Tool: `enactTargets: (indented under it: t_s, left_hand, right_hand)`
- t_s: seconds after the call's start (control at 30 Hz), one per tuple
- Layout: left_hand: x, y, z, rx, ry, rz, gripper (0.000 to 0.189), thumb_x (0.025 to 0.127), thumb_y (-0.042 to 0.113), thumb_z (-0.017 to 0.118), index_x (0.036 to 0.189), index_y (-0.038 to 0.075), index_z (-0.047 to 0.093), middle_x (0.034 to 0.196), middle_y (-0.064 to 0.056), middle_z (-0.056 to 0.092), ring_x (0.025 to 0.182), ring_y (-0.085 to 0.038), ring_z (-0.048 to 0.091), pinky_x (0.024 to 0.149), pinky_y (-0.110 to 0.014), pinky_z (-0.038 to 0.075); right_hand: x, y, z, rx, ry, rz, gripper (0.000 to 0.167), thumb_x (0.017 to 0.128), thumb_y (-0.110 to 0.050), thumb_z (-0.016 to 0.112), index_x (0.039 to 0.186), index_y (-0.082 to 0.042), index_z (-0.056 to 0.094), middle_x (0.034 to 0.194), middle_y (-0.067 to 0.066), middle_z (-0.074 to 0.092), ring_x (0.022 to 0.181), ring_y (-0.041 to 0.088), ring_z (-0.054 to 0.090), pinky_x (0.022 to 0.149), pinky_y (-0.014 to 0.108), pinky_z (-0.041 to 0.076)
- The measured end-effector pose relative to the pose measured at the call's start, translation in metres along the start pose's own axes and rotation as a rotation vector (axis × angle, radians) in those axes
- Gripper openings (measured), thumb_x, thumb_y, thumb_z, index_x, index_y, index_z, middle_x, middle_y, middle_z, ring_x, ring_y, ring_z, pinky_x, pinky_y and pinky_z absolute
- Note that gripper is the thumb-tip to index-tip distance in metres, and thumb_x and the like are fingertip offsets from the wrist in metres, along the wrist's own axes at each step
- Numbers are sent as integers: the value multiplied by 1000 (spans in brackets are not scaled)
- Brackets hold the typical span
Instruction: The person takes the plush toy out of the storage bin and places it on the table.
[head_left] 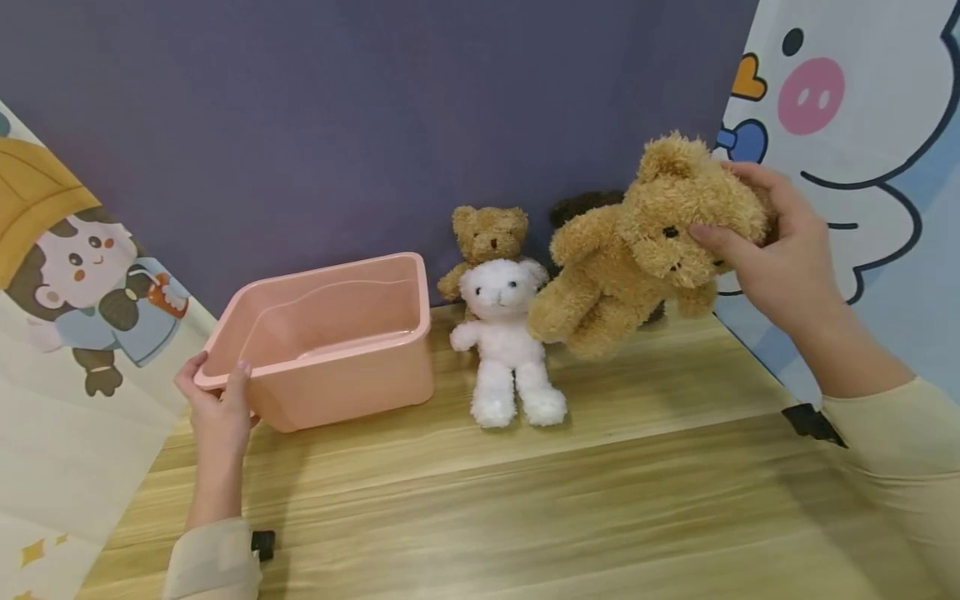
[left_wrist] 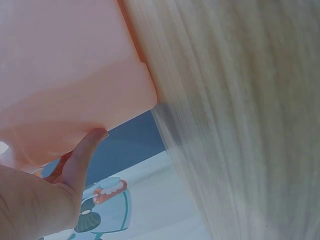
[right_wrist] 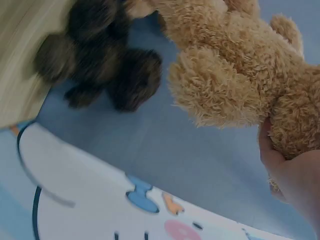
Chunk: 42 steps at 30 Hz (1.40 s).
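My right hand [head_left: 787, 250] grips a golden-brown teddy bear [head_left: 600, 275] by its head, thumb on its face, and the bear hangs tilted above the table. The right wrist view shows the same teddy bear [right_wrist: 220, 75] with fingers [right_wrist: 272, 150] pressed into its fur. At the left, my left hand [head_left: 217, 408] pinches the near left corner of a pink plastic bin [head_left: 345, 383], thumb outside the rim. Inside the part of the bin that shows, nothing lies. A white teddy bear [head_left: 510, 342] sits mid-table, in front of a smaller brown bear [head_left: 491, 233].
A dark brown bear [right_wrist: 100, 55], mostly hidden in the head view, is by the back wall behind the held one. The wooden table [head_left: 480, 508] meets a dark blue-grey wall [head_left: 375, 125]. Cartoon-printed panels [head_left: 847, 167] stand at both sides.
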<state>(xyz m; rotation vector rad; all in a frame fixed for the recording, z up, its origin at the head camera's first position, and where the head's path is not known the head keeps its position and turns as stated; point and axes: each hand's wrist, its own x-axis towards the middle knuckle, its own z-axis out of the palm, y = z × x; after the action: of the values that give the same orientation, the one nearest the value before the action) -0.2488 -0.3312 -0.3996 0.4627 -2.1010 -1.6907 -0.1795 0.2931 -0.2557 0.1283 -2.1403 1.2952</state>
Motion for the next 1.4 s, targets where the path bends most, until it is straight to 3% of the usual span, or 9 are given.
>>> enactTargets:
  t_s: [0.07, 0.2, 0.27, 0.37, 0.47, 0.6, 0.9, 1.13, 1.4]
  left_hand:
    - [0, 0, 0, 0, 4, -7, 65, 105, 46, 59, 158, 46, 20, 172, -12, 35, 132, -28, 52, 53, -18, 56]
    - [0, 0, 0, -10, 4, -10, 65, 106, 46, 59, 157, 46, 20, 172, -11, 34, 131, -28, 53, 53, -18, 56]
    - [0, 1, 0, -9, -1, -11, 65, 106, 46, 59, 157, 46, 20, 173, -11, 34, 131, -28, 53, 53, -18, 56]
    - [0, 1, 1, 7, 3, -8, 65, 105, 47, 59, 157, 47, 20, 172, -11, 35, 130, -28, 53, 53, -18, 55]
    - [-1, 1, 1, 15, 5, -7, 65, 106, 47, 58, 157, 47, 20, 172, -11, 35, 131, -29, 52, 53, -18, 55]
    - [-1, -1, 2, 12, -13, -4, 65, 106, 47, 58, 158, 46, 19, 173, -12, 33, 135, -30, 51, 55, -19, 55]
    - [0, -1, 0, 24, 6, -9, 64, 106, 50, 58, 157, 48, 21, 171, -12, 37, 133, -30, 52, 56, -18, 56]
    - [-1, 0, -3, 15, -3, -31, 66, 105, 52, 58, 158, 49, 20, 173, -11, 34, 140, -33, 50, 57, -17, 56]
    - [1, 1, -4, 22, -37, -59, 67, 105, 54, 57, 158, 52, 16, 175, -8, 31, 147, -35, 45, 60, -19, 56]
  right_hand:
    - [0, 6, -7, -80, -18, -49, 61, 97, -14, 77, 153, -29, 57, 121, -25, 58, 81, -6, 62, 65, 7, 49]
    - [6, 16, -14, -262, -83, -255, 57, 92, -6, 81, 145, -20, 67, 126, -37, 54, 98, -13, 54, 80, 9, 38]
    - [10, 19, -15, -331, -156, -344, 56, 90, -4, 83, 143, -19, 69, 131, -31, 59, 111, -14, 49, 87, 11, 35]
    - [15, 26, -11, -409, -311, -377, 57, 91, -9, 83, 144, -23, 68, 138, -12, 66, 119, -2, 53, 93, 20, 39]
    - [19, 37, -1, -443, -442, -338, 56, 95, -16, 81, 148, -24, 63, 143, 10, 65, 126, 20, 57, 100, 41, 49]
    - [25, 57, 11, -432, -500, -288, 55, 98, -19, 77, 150, -17, 60, 148, 20, 59, 133, 46, 54, 102, 69, 44]
    - [26, 96, 34, -375, -466, -225, 54, 100, -17, 75, 150, -8, 58, 149, 24, 59, 134, 48, 53, 105, 69, 44]
    - [23, 117, 47, -326, -515, -44, 60, 106, -29, 67, 159, -10, 45, 162, 27, 42, 147, 56, 37, 114, 78, 33]
    - [38, 138, 53, -333, -556, 101, 69, 110, -44, 56, 165, -11, 33, 171, 27, 29, 154, 56, 26, 117, 79, 29]
